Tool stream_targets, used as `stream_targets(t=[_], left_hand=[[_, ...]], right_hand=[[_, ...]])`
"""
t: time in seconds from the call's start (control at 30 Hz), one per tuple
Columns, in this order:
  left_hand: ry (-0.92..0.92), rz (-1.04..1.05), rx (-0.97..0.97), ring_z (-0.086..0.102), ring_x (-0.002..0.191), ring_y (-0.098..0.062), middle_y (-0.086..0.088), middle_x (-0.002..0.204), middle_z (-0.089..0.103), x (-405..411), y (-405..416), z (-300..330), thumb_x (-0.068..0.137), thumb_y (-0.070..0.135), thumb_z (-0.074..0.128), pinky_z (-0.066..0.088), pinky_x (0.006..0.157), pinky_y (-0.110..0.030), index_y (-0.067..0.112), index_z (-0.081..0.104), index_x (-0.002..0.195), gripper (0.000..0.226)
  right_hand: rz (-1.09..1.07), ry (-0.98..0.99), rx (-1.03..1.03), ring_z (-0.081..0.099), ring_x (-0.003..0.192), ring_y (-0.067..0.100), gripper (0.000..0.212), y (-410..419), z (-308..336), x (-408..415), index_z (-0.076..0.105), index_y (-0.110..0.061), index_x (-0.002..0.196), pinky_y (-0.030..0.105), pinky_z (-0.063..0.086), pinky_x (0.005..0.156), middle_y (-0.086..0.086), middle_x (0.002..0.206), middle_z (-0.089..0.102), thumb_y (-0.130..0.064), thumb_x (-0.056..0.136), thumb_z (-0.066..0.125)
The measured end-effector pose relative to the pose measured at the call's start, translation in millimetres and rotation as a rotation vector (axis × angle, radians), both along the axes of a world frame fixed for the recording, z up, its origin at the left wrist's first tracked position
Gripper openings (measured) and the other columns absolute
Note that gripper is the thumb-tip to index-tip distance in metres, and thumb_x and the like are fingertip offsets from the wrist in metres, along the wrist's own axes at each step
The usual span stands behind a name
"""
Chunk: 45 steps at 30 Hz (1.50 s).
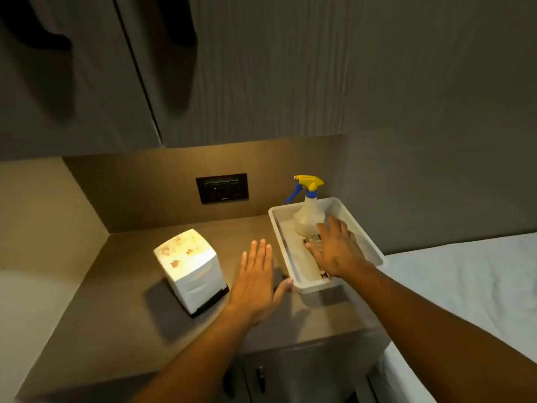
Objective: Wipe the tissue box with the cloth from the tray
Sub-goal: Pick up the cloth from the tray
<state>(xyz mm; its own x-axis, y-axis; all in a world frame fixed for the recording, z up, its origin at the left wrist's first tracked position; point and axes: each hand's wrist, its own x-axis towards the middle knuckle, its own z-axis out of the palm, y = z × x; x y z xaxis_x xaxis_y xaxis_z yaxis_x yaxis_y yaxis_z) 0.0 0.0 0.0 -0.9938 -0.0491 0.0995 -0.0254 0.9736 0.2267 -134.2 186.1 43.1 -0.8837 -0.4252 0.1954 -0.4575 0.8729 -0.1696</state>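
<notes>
Fingers spread flat on both hands; right hand (337, 251) over patterned cloth (315, 239) in white tray (283, 237); left hand (257, 282) empty.

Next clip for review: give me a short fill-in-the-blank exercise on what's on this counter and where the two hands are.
1. The spray bottle stands inside the white ____.
2. The right hand reaches into the tray, over the ____.
3. The left hand, fingers spread, is between the tray and the ____.
4. The bottle's trigger is ____ in colour.

Missing words: tray; cloth; tissue box; blue
</notes>
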Motion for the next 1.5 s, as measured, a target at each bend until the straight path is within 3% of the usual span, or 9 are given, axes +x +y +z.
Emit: stream_targets(t=[0.13, 0.37, 0.67, 0.97, 1.23, 1.37, 1.5], left_hand=[[-0.061, -0.003, 0.079, -0.026, 0.151, -0.018, 0.002, 0.163, -0.027, -18, -9, -27, 0.093, 0.080, 0.012, -0.013, 0.123, -0.042, 0.021, -0.013, 0.160, 0.093], [-0.152, 0.028, 0.031, -0.021, 0.153, -0.022, -0.006, 0.169, -0.013, -29, -10, -56, 0.093, 0.076, 0.010, -0.014, 0.123, -0.043, 0.016, -0.006, 0.161, 0.092], [-0.151, 0.121, -0.004, -0.019, 0.154, -0.024, -0.006, 0.170, -0.009, -29, -9, -64, 0.090, 0.080, 0.005, -0.019, 0.119, -0.041, 0.014, -0.001, 0.162, 0.098], [-0.145, 0.148, 0.005, -0.026, 0.151, -0.021, -0.003, 0.168, -0.016, -28, -8, -65, 0.090, 0.081, 0.006, -0.025, 0.114, -0.038, 0.017, -0.006, 0.161, 0.096], [-0.185, 0.159, 0.048, -0.025, 0.151, -0.024, -0.007, 0.169, -0.016, -29, -9, -56, 0.091, 0.080, 0.014, -0.020, 0.116, -0.039, 0.014, -0.008, 0.161, 0.098], [-0.186, 0.174, 0.022, -0.023, 0.152, -0.028, -0.012, 0.168, -0.016, -28, -18, -37, 0.094, 0.077, 0.019, -0.016, 0.118, -0.041, 0.010, -0.009, 0.160, 0.099], [-0.124, 0.160, -0.012, -0.027, 0.150, -0.026, -0.010, 0.166, -0.021, -20, -21, -12, 0.091, 0.080, 0.014, -0.014, 0.121, -0.044, 0.012, -0.015, 0.158, 0.100]], right_hand=[[-0.098, -0.159, 0.064, 0.032, 0.127, 0.035, 0.064, -16, -34, -27, 0.026, -0.025, 0.137, 0.054, 0.033, 0.102, 0.013, 0.149, 0.023, -0.065, 0.087, 0.036], [-0.117, -0.289, 0.142, 0.031, 0.134, 0.039, 0.073, -12, -68, -47, 0.006, -0.031, 0.142, 0.056, 0.032, 0.103, 0.013, 0.154, 0.020, -0.070, 0.086, 0.033], [-0.056, -0.137, 0.275, 0.049, 0.106, 0.028, 0.058, -12, -71, -57, 0.030, -0.026, 0.131, 0.044, 0.044, 0.087, 0.012, 0.127, 0.044, -0.065, 0.089, 0.028], [-0.148, -0.140, 0.306, 0.050, 0.112, 0.031, 0.051, -25, -71, -49, 0.029, -0.020, 0.133, 0.046, 0.047, 0.087, 0.014, 0.129, 0.046, -0.052, 0.095, 0.035], [-0.129, -0.148, 0.364, 0.055, 0.106, 0.031, 0.051, -25, -67, -57, 0.032, -0.019, 0.130, 0.045, 0.050, 0.089, 0.013, 0.123, 0.047, -0.042, 0.091, 0.055], [-0.121, -0.138, 0.332, 0.054, 0.094, 0.024, 0.043, -22, -54, -57, 0.036, -0.022, 0.124, 0.041, 0.051, 0.080, 0.010, 0.117, 0.046, -0.043, 0.091, 0.052], [-0.140, -0.168, 0.309, 0.053, 0.093, 0.024, 0.038, -20, -31, -52, 0.039, -0.021, 0.123, 0.041, 0.050, 0.080, 0.010, 0.118, 0.045, -0.040, 0.092, 0.048]])
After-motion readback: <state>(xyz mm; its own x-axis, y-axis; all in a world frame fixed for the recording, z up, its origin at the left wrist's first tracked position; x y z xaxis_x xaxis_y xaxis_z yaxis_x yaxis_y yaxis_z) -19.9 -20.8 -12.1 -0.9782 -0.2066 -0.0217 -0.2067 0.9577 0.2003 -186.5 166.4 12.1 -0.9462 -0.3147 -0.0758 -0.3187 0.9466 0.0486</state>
